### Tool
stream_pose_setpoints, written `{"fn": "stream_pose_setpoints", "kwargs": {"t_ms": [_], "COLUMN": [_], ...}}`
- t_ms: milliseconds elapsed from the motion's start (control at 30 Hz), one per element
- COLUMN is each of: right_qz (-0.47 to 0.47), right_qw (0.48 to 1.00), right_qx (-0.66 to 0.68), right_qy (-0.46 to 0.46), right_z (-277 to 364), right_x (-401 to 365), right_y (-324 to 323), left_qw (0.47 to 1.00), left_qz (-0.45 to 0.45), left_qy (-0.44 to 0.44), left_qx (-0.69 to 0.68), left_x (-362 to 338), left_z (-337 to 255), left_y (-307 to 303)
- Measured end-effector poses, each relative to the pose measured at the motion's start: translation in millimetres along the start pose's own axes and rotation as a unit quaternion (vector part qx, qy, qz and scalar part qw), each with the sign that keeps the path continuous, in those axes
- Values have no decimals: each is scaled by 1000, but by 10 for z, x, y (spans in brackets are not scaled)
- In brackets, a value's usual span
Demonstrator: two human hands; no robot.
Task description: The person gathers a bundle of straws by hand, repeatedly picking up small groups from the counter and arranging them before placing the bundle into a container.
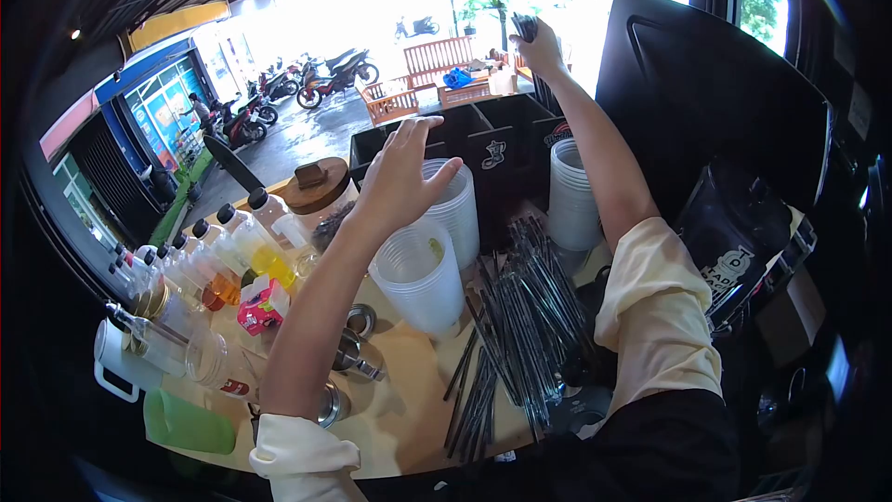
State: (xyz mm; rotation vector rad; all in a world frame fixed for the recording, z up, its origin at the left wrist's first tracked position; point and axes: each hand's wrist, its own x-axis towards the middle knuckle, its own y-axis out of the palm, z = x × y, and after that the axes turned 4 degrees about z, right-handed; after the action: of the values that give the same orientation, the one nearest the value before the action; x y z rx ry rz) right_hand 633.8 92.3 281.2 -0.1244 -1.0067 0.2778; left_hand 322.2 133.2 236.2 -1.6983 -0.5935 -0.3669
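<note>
My left hand (401,175) is raised over the stacked clear plastic cups (418,270), fingers spread and nothing in them. Another stack of cups (452,209) stands just behind that hand. Up at the top right, my right hand (541,45) is closed around a small bundle of dark straws (526,28), above the right end of a black compartment box (492,144). Below my right forearm stands a third cup stack (571,195). Many dark wrapped straws (530,325) lie in a loose pile on the wooden counter (409,409).
Bottles (265,256) line the left side, beside a wooden-lidded jar (318,188), a pink box (263,305) and a green container (190,421). Metal tools (353,353) lie mid-counter. A large black panel (706,102) and a black bag (729,232) are at right.
</note>
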Motion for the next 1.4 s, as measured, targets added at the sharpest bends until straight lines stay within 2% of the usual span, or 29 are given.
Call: {"fn": "stream_pose_setpoints", "kwargs": {"t_ms": [167,233,267,300,367,400,433,500,633,700,767,900,933,967,1067,1167,1233,1267,1300,1367,1400], "right_qz": [17,56,74,74,201,235,249,330,358,427,339,333,360,216,201,124,151,149,151,157,187], "right_qw": [1000,997,995,995,970,959,934,879,844,816,843,820,807,872,891,916,909,893,891,885,881], "right_qx": [-14,9,-1,-2,-47,-97,-203,-270,-314,-330,-364,-431,-428,-371,-351,-370,-388,-421,-426,-404,-407], "right_qy": [22,59,64,63,126,125,158,212,247,209,207,178,189,234,209,92,-4,-54,-52,-173,-152], "right_z": [-414,-519,-851,-806,-720,-678,-607,-264,-2,56,-28,344,297,-194,90,1079,1302,1415,1534,1777,2078], "right_x": [30,83,222,189,84,50,57,-11,-50,-19,25,-78,-41,97,-47,-620,-844,-978,-1119,-1414,-1622], "right_y": [46,52,191,157,81,39,58,-96,-170,-169,-68,-158,-142,117,30,-306,-427,-465,-522,-619,-687], "left_qw": [1000,1000,1000,1000,1000,1000,1000,1000,1000,1000,1000,998,996,997,993,987,982,986,988,987,988], "left_qz": [-4,-6,-7,-8,-1,-2,0,2,8,11,-16,-43,-55,-51,-70,-78,-102,-72,-43,-21,31], "left_qy": [16,15,14,15,8,8,4,-2,-12,-18,6,32,41,41,66,114,145,145,146,154,143], "left_qx": [10,6,4,3,-3,-2,-4,-5,-7,-10,17,40,48,45,60,79,66,34,2,-28,-53], "left_x": [-20,-28,-30,-37,-53,-65,-80,-104,-157,-189,-227,-339,-371,-412,-531,-695,-837,-937,-1031,-1240,-1372], "left_z": [55,62,59,51,36,33,29,22,9,3,-11,-135,-178,-228,-390,-566,-672,-723,-770,-843,-885], "left_y": [12,7,4,-3,-27,-35,-40,-57,-89,-105,-115,-203,-234,-268,-376,-490,-537,-570,-605,-639,-658]}}
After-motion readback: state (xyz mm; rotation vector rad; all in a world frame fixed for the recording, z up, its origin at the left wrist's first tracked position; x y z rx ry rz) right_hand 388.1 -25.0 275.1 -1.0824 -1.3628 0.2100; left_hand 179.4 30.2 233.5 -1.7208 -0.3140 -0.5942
